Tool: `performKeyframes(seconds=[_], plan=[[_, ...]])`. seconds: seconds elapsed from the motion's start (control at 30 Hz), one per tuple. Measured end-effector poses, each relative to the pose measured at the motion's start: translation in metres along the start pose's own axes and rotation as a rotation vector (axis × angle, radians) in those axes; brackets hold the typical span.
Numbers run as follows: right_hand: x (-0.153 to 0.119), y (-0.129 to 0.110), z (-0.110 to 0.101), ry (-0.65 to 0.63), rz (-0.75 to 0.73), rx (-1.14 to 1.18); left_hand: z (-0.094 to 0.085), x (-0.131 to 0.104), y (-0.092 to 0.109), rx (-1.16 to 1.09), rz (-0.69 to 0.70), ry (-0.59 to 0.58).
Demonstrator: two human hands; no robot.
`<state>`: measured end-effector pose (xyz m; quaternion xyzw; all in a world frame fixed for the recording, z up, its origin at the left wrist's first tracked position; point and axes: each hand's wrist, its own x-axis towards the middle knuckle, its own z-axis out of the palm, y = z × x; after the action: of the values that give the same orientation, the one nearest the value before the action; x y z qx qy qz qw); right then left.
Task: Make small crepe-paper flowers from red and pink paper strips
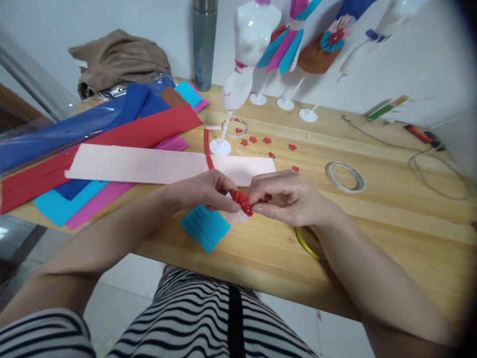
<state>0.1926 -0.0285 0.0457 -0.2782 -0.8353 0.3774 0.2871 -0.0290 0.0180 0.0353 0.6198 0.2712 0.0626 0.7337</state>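
Between both hands is a small pleated paper rosette (243,200), red with a pale pink layer beneath. My left hand (213,191) pinches it from the left with thumb and fingers. From the right, the thumb and fingertips of my right hand (285,196) close on its red edge. A turquoise crepe paper piece (206,227) lies flat just below my left hand. Behind the hands stretches a long pale pink paper strip (141,164), with a narrow red strip (207,146) across it. Several small red flower cutouts (267,141) are scattered beyond.
A white mannequin (242,59) on a stand rises at the back, near dressed ones (285,47). Folded coloured papers (149,127) pile up at left, by a flask (204,47). Tape rolls (346,177), a yellow ring (307,243), a cable (413,159) and a glue gun (421,134) lie rightward.
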Motion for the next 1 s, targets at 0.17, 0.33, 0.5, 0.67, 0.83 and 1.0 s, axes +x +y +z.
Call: performKeyframes(seconds=[0.17,0.33,0.5,0.67,0.83,1.0], plan=[[-0.002,0.001,-0.002,0.021,0.078,-0.015,-0.001,0.001,-0.002,-0.02,0.0,0.02],[-0.002,0.002,-0.001,0.022,0.138,-0.026,-0.001,0.002,-0.003,-0.031,0.003,0.032],[-0.002,0.002,0.002,0.026,0.093,-0.022,0.001,0.001,-0.002,-0.013,0.002,0.032],[0.0,0.0,0.004,0.061,0.11,-0.06,0.003,0.001,0.001,0.023,-0.019,-0.005],[0.001,0.0,0.002,0.104,0.163,0.017,0.006,0.001,0.002,0.012,-0.019,-0.014],[0.001,-0.003,-0.007,0.06,0.323,0.194,0.007,0.003,-0.002,-0.069,0.084,0.189]])
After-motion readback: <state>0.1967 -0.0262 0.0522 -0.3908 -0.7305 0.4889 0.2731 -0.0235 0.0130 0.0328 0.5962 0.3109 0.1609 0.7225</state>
